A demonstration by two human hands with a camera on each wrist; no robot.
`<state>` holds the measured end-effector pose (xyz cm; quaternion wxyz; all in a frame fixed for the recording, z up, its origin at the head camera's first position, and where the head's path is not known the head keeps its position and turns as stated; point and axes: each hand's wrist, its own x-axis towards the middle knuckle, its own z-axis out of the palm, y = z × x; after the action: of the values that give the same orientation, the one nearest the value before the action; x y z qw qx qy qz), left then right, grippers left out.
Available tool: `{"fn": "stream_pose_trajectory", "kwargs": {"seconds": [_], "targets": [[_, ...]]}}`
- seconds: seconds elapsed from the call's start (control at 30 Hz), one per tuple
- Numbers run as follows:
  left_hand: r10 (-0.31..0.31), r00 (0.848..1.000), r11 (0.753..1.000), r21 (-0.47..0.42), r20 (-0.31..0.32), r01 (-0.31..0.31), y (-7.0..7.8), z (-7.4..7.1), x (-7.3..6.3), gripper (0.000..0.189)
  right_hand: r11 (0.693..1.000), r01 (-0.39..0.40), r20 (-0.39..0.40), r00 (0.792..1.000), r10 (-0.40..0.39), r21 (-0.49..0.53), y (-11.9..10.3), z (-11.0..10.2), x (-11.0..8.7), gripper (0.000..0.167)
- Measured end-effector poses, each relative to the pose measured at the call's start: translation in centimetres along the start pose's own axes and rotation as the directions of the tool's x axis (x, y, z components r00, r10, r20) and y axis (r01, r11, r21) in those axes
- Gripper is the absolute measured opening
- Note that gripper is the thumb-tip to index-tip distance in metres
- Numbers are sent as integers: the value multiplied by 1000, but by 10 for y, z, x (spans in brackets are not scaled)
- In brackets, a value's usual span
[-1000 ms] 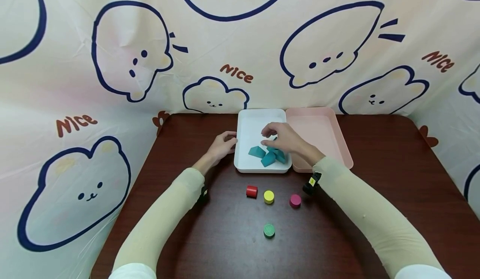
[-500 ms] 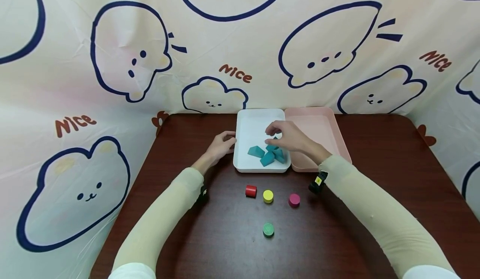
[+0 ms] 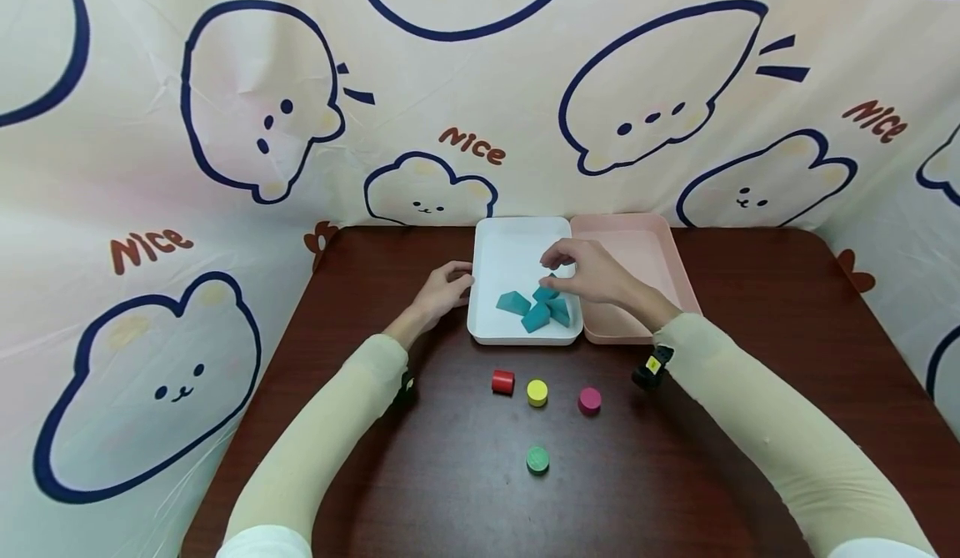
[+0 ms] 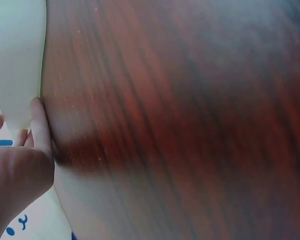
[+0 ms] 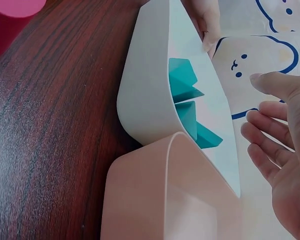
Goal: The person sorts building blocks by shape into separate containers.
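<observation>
Teal blocks (image 3: pixel 536 318) lie bunched in the near half of a white tray (image 3: pixel 510 245). Above its right part hangs the right hand (image 3: pixel 588 273), its grip loose, thumb and fingers apart. The left hand (image 3: pixel 442 291) touches the tray's left side, its grip relaxed, fingers resting along the wall. A pink tray (image 3: pixel 630 245) adjoins the white one on the right. Nearer on the dark table (image 3: pixel 420 475), a red cylinder (image 3: pixel 503 382) lies sideways beside upright yellow (image 3: pixel 537 393) and magenta cylinders (image 3: pixel 589 401); a green cylinder (image 3: pixel 537 460) stands closer. Printed cloth (image 3: pixel 480 82) hangs behind.
</observation>
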<state>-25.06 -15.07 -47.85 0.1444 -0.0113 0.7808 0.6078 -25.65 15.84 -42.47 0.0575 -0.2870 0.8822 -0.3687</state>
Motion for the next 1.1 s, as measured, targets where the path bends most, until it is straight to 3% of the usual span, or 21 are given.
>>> {"fn": "stream_pose_trajectory", "kwargs": {"seconds": [0.53,0.87,1.0,1.1], "targets": [[-51,999,996,-66,19,52,8,-4,-1,44,998,55,-67,996,-55,-5,-4,-12,-19,41],[-36,999,995,-97,20,38,8,-3,-2,43,999,9,-176,984,-17,-49,0,-37,-47,41],[-21,1000,996,-87,20,22,10,-3,-4,44,1000,-9,-198,980,9,1,4,-50,-60,44],[13,1000,998,-56,19,-12,12,-5,-6,44,996,-66,-206,976,78,63,6,-58,-71,49]]}}
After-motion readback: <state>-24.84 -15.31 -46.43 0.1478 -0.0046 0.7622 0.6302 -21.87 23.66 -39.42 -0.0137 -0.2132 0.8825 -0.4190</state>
